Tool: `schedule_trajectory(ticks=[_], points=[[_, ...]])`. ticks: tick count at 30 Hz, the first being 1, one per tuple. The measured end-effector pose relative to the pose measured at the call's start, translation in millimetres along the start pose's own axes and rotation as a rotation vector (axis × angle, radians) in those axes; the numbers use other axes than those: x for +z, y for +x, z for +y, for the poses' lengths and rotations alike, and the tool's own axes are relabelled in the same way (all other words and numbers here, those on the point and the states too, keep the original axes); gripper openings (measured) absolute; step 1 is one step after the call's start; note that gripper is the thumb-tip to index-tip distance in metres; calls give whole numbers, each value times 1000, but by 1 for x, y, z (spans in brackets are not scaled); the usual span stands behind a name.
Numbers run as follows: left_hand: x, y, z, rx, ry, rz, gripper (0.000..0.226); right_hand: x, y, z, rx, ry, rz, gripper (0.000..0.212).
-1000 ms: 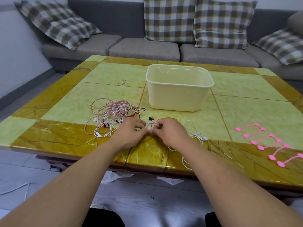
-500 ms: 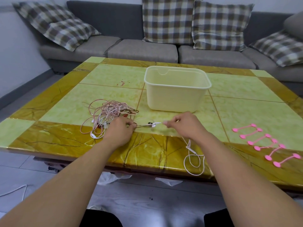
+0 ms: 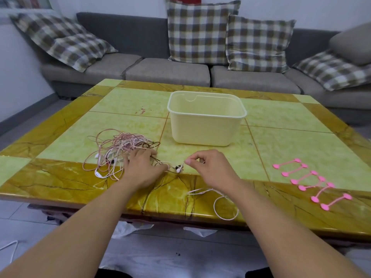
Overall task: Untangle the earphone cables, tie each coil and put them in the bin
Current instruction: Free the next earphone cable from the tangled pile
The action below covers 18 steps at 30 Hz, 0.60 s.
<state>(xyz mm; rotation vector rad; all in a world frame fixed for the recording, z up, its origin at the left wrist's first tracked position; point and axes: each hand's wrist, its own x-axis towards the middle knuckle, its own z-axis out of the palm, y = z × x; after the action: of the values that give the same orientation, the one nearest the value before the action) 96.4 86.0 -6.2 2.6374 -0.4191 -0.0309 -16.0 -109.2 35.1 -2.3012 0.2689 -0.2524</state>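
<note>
A tangle of pink, white and dark earphone cables point(image 3: 118, 149) lies on the table, left of centre. My left hand point(image 3: 141, 167) rests on the tangle's right edge with fingers spread flat, pressing the cables down. My right hand point(image 3: 208, 167) pinches a white earphone cable near its earbud point(image 3: 179, 169) between thumb and forefinger. A loop of that white cable point(image 3: 224, 207) trails under my right wrist to the table's near edge. The cream plastic bin point(image 3: 206, 121) stands behind my hands, with nothing visible inside.
Several pink cable ties point(image 3: 309, 182) lie in a row at the right of the green and amber table point(image 3: 281, 137). A grey sofa point(image 3: 166, 71) with checked cushions stands behind it. A white cord point(image 3: 10, 249) lies on the floor at the lower left.
My hands have moved apart. The left hand went from pinching the cable to lying flat on the tangle. The right hand drew the white cable out rightward; its loop now lies on the table edge.
</note>
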Motion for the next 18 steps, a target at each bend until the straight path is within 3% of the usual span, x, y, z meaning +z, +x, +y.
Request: schedule_trajectory(ticks=[3, 8, 13, 16, 18], points=[[7, -3, 5, 18, 39, -56, 71, 11, 3, -6, -34, 10, -62, 15], [9, -5, 9, -10, 27, -39, 78, 12, -1, -16, -103, 254, -277, 9], [4, 4, -6, -97, -99, 91, 67, -17, 11, -7, 21, 374, -96, 11], [-6, 12, -22, -149, -194, 242, 60, -37, 16, 19, 113, 212, 91, 14], [-12, 13, -26, -174, -151, 230, 60, -47, 12, 36, 165, 76, 129, 13]])
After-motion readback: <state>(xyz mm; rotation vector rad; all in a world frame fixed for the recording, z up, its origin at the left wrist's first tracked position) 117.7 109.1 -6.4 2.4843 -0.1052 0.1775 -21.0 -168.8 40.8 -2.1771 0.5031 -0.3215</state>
